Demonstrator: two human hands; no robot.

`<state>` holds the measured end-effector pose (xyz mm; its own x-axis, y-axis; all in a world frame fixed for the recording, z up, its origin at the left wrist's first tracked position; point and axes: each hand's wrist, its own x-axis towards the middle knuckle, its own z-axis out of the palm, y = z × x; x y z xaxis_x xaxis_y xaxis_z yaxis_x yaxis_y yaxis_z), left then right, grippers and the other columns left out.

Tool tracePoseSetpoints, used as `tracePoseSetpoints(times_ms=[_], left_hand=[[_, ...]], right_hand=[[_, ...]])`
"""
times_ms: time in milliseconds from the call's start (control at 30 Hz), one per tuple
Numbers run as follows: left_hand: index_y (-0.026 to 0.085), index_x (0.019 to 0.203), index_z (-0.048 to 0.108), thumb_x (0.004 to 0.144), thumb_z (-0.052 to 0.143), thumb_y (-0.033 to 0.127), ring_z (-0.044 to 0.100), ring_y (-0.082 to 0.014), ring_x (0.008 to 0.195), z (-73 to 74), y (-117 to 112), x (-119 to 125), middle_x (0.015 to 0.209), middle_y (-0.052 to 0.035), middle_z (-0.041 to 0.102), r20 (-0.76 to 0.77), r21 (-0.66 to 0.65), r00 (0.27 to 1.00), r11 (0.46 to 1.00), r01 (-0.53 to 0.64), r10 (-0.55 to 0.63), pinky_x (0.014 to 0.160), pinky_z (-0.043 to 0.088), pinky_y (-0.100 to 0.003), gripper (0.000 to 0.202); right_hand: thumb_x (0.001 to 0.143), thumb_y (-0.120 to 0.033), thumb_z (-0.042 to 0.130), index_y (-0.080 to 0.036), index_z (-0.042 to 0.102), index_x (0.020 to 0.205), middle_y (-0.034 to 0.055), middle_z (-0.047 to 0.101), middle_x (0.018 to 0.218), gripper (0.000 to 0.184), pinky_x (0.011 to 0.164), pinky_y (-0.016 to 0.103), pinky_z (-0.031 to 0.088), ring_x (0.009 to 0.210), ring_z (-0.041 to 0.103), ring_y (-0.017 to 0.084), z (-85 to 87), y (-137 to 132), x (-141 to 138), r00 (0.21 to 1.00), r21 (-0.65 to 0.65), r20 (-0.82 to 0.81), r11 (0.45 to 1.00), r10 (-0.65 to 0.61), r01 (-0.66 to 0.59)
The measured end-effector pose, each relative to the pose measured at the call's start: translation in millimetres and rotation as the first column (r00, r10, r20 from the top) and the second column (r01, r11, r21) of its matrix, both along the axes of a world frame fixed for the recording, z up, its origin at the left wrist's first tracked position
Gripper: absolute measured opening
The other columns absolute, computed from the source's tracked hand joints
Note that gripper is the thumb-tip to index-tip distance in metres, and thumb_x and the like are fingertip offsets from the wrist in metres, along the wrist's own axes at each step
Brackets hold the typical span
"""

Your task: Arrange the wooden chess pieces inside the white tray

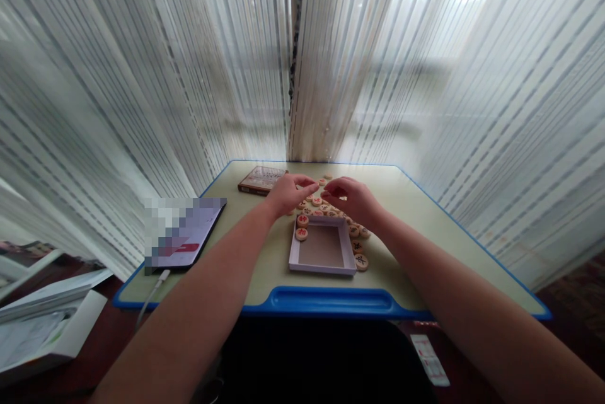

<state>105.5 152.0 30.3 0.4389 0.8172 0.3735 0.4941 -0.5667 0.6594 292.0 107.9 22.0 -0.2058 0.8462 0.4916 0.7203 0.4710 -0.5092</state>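
My left hand (288, 193) and my right hand (352, 197) hover close together over a scatter of round wooden chess pieces (326, 205) on the small table (425, 227). Both hands have fingers curled in a pinch, their tips almost meeting above the pieces; what they hold is too small to make out. Just in front of the hands lies a shallow white box tray (322, 246), with nothing inside. A few pieces (301, 227) lie along its left side and a few more (361, 260) at its right corner.
A dark box lid (261, 179) lies at the table's far left. A tablet (182, 234) with a white cable sits on the left edge. The table has a blue rim with a groove (331, 300) in front. Striped curtains surround it. Papers (42, 322) lie lower left.
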Motion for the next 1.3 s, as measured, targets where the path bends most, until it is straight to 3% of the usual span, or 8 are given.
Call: tracePoseSetpoints(times_ms=[233, 400, 500, 600, 733, 1000, 1133, 1300], left_hand=[[0.010, 0.091, 0.070, 0.070, 0.067, 0.039, 0.063, -0.0158, 0.075, 0.9, -1.2, 1.9, 0.086, -0.0093, 0.071, 0.127, -0.147, 0.986, 0.981, 0.130, -0.112, 0.072, 0.050, -0.029, 0.036], [0.009, 0.089, 0.070, 0.066, 0.070, 0.039, 0.064, -0.0189, 0.079, -4.1, 2.5, 3.0, 0.085, -0.0122, 0.071, 0.263, -0.256, 0.951, 0.939, 0.231, -0.162, 0.072, 0.049, -0.031, 0.038], [0.008, 0.088, 0.070, 0.065, 0.071, 0.039, 0.064, -0.0187, 0.077, -5.3, 2.6, 3.5, 0.084, -0.0123, 0.071, 0.323, -0.290, 0.936, 0.926, 0.242, -0.143, 0.073, 0.049, -0.032, 0.038], [0.009, 0.087, 0.069, 0.066, 0.071, 0.040, 0.064, -0.0181, 0.078, -5.0, 2.0, 3.6, 0.085, -0.0122, 0.071, 0.353, -0.298, 0.928, 0.927, 0.230, -0.117, 0.074, 0.048, -0.032, 0.037], [0.010, 0.086, 0.069, 0.064, 0.071, 0.043, 0.063, -0.0180, 0.077, -4.3, 2.3, 2.9, 0.084, -0.0120, 0.070, 0.347, -0.268, 0.933, 0.944, 0.191, -0.091, 0.073, 0.048, -0.031, 0.040], [0.011, 0.086, 0.070, 0.063, 0.072, 0.044, 0.062, -0.0166, 0.074, -2.3, -1.0, 4.3, 0.081, -0.0100, 0.070, 0.379, -0.277, 0.923, 0.945, 0.175, -0.060, 0.072, 0.047, -0.032, 0.040], [0.012, 0.086, 0.070, 0.062, 0.072, 0.044, 0.061, -0.0165, 0.077, 2.0, -3.8, 3.5, 0.085, -0.0097, 0.071, 0.456, -0.276, 0.886, 0.934, 0.227, -0.081, 0.073, 0.045, -0.032, 0.040], [0.015, 0.088, 0.070, 0.061, 0.073, 0.042, 0.060, -0.0160, 0.080, 7.4, -3.9, -0.1, 0.089, -0.0086, 0.071, 0.532, -0.317, 0.846, 0.927, 0.199, 0.001, 0.069, 0.041, -0.028, 0.038]], right_hand=[[0.068, -0.037, 0.067, -0.017, 0.060, 0.080, 0.0052, 0.069, 0.083, 0.025, 0.079, 0.031, 0.050, 0.083, 0.064, 0.017, -1.0, -3.0, -7.7, 0.877, -0.224, -0.478, 0.959, 0.048, -0.174], [0.066, -0.032, 0.069, -0.017, 0.062, 0.078, 0.0038, 0.068, 0.078, 0.021, 0.075, 0.034, 0.052, 0.078, 0.065, 0.017, -1.3, -2.3, -9.4, 0.820, -0.205, -0.569, 0.955, 0.064, -0.216], [0.071, -0.030, 0.065, -0.017, 0.060, 0.082, 0.0048, 0.066, 0.080, 0.018, 0.071, 0.033, 0.053, 0.076, 0.064, 0.017, -3.0, -1.4, -7.7, 0.859, -0.137, -0.502, 0.972, 0.099, -0.192], [0.070, -0.025, 0.064, -0.019, 0.059, 0.094, 0.0067, 0.063, 0.092, 0.025, 0.066, 0.032, 0.052, 0.077, 0.062, 0.016, -4.2, -2.7, -4.6, 0.969, 0.016, -0.212, 0.992, 0.124, -0.123], [0.073, -0.025, 0.063, -0.021, 0.055, 0.108, 0.0071, 0.060, 0.099, 0.036, 0.063, 0.030, 0.050, 0.077, 0.059, 0.016, -3.8, -5.1, -0.8, 0.995, 0.174, 0.076, 0.982, 0.058, -0.070], [0.076, -0.024, 0.062, -0.020, 0.059, 0.100, 0.0054, 0.061, 0.093, 0.025, 0.060, 0.027, 0.048, 0.070, 0.058, 0.013, 3.5, -7.6, 2.4, 0.994, 0.228, 0.111, 0.973, 0.002, -0.028], [0.077, -0.024, 0.062, -0.021, 0.059, 0.102, 0.0055, 0.061, 0.095, 0.026, 0.061, 0.027, 0.048, 0.072, 0.059, 0.014, 3.5, -8.3, 2.0, 0.991, 0.220, 0.131, 0.975, 0.003, -0.032], [0.079, -0.024, 0.059, -0.021, 0.057, 0.109, 0.0076, 0.059, 0.102, 0.030, 0.059, 0.027, 0.049, 0.073, 0.059, 0.014, 3.2, -6.4, 5.6, 0.994, 0.252, 0.102, 0.968, -0.034, 0.008]])
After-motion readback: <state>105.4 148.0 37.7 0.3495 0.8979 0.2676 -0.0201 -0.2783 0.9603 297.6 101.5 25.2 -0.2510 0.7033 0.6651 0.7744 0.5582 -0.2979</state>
